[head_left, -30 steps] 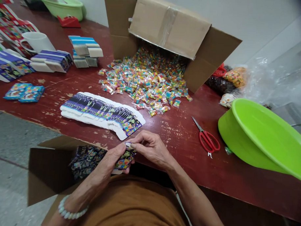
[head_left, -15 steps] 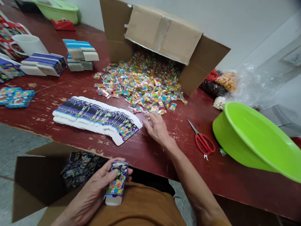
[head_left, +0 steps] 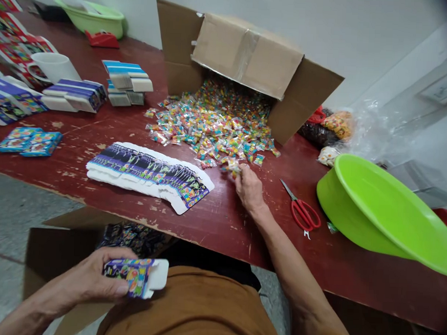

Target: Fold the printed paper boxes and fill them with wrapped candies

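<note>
My left hand [head_left: 102,275] is closed round a small purple candy box [head_left: 131,275], held low in front of my body. The box lies on its side, its white end flap [head_left: 158,274] open towards the right. Over the table, my right hand [head_left: 249,188] pinches a clear packet of colourful candy [head_left: 231,167], blurred by motion, at the near edge of the candy packet pile [head_left: 213,128]. To the left of this hand lies a fanned row of flat purple cartons [head_left: 150,172] with white edges.
The pile spills from a cardboard box [head_left: 245,53]. Red-handled scissors [head_left: 304,214] and a green basin [head_left: 390,217] are on the right. Left stand a white mug [head_left: 56,68], carton stacks [head_left: 127,83] and blue packs [head_left: 43,142]. Below the table edge, another cardboard box [head_left: 55,254] holds dark packs.
My right hand let go of the purple box and reached forward to the candy pile, closing on a packet. My left hand moved left and turned the box's open end to the right.
</note>
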### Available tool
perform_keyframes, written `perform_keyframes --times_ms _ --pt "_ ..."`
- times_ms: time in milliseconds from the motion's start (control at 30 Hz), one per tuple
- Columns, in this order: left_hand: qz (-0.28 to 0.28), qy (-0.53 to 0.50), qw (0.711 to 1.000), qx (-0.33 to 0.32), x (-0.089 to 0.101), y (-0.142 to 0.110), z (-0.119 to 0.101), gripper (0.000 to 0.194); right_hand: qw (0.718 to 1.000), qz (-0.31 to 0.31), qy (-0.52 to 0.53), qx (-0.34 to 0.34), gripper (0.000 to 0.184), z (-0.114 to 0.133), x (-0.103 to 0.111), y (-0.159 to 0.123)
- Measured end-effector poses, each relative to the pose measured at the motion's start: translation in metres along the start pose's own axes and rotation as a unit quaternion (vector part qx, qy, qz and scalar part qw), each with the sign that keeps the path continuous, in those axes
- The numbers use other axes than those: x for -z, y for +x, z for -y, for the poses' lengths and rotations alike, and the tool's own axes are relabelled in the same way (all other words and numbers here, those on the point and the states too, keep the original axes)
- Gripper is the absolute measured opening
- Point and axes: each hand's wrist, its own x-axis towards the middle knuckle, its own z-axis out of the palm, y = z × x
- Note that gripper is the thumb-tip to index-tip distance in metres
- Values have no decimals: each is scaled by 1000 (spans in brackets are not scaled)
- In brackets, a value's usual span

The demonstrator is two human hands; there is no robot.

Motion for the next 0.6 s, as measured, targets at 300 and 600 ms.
perform_keyframes --times_ms 300,600 --pt "-14 -182 983 -32 -63 13 -44 48 953 4 270 -140 40 17 29 -29" --pt "49 -215 975 -35 -104 15 -53 52 911 42 402 -80 18 82 33 -83"
